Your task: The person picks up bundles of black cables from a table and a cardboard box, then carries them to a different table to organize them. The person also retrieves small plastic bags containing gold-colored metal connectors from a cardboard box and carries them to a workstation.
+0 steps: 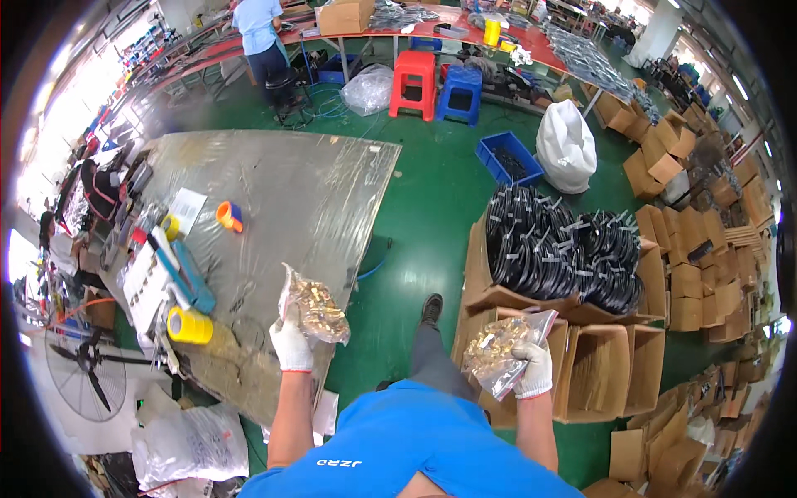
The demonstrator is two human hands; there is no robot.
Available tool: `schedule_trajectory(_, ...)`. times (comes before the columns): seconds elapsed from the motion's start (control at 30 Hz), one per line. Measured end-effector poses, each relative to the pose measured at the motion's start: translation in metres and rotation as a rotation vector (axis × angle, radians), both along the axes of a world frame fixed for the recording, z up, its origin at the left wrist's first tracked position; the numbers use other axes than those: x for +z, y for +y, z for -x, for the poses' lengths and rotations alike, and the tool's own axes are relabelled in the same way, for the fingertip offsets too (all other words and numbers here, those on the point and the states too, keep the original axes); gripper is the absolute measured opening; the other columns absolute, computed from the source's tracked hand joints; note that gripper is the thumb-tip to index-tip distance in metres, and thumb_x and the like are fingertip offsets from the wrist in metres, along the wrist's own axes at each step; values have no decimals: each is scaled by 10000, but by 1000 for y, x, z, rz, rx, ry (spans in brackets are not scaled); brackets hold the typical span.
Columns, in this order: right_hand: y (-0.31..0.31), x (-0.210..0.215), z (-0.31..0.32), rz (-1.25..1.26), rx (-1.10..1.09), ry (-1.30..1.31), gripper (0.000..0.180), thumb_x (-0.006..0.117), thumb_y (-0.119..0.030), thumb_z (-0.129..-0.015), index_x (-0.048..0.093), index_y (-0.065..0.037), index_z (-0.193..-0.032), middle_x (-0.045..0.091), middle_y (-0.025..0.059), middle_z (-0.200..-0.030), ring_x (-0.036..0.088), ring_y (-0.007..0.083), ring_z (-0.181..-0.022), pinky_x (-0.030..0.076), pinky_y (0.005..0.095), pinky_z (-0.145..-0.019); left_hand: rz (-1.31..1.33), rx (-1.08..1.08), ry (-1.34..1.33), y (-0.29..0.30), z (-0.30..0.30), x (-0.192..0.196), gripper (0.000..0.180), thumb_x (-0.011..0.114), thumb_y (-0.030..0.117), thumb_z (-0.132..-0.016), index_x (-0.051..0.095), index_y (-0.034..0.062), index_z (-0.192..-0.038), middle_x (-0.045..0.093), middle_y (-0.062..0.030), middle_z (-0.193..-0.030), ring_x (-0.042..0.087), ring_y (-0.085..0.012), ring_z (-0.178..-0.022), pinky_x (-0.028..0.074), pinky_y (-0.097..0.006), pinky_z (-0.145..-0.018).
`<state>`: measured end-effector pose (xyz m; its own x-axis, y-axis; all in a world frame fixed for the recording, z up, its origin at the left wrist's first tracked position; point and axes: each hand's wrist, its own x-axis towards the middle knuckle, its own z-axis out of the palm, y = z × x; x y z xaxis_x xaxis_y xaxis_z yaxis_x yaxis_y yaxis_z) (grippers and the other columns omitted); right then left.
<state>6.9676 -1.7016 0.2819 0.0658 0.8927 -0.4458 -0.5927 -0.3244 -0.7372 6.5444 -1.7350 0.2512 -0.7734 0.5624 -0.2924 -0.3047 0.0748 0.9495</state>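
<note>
A plastic-covered table (315, 191) fills the left centre, bearing yellow tape rolls (189, 325). Right of centre, cartons hold black cable coils (556, 245). Upper centre stand a red stool (413, 83), blue stool (460, 93) and white sack (565, 146).

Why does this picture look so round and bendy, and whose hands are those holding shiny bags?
The picture comes from a small wide camera worn on a person's head, looking down. That lens bends straight edges, so everything curves.

The two white-gloved hands belong to that person. The left hand holds up a clear plastic bag of small gold-coloured metal parts. The right hand holds a second clear bag of the same gold parts, above open brown cardboard boxes.

To the left is a grey table covered in clear plastic sheet. On it lie a yellow tape roll and a small orange tape roll. Another box holds black coiled cables. Far away, another person stands at a red table.
</note>
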Motion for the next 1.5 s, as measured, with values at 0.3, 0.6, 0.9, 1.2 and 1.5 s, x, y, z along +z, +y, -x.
schedule_trajectory(0.3,272,28,19,-53,39,125,505,499,105,-671,597,53,-1164,688,159,-1023,714,300,-865,611,410,-780,-170,196,-17,236,40,-15,358,607,221,-973,636,-55,-1200,684,-142,-1106,694,-249,-906,572,-399,-794)
schedule_trajectory(0.6,537,47,33,-143,-102,-32,410,527,100,-645,616,-32,-1023,632,60,-864,658,219,-782,573,357,-772,-60,375,-106,421,59,-35,340,574,200,-980,611,-42,-1215,676,-134,-1066,674,-261,-887,548,-411,-766)
schedule_trajectory(0.9,765,-20,52,-54,-129,-139,496,476,106,-668,508,2,-1153,609,165,-1061,656,353,-974,558,505,-914,-2,605,-239,586,81,-71,394,589,232,-963,600,-61,-1226,654,-136,-1106,658,-256,-921,540,-404,-762)
schedule_trajectory(1.2,953,-60,129,134,219,-163,466,490,111,-695,546,-12,-1141,635,147,-1023,673,349,-926,578,515,-873,42,854,-286,649,102,-88,411,542,308,-1004,608,-28,-1230,692,-139,-1036,702,-288,-779,592,-388,-675)
schedule_trajectory(1.5,1092,-60,243,12,580,-227,515,478,91,-646,583,31,-1146,675,144,-1040,692,303,-869,599,439,-812,78,1182,-182,678,72,-104,439,548,349,-998,636,-40,-1183,680,-134,-1057,681,-261,-865,561,-426,-707)
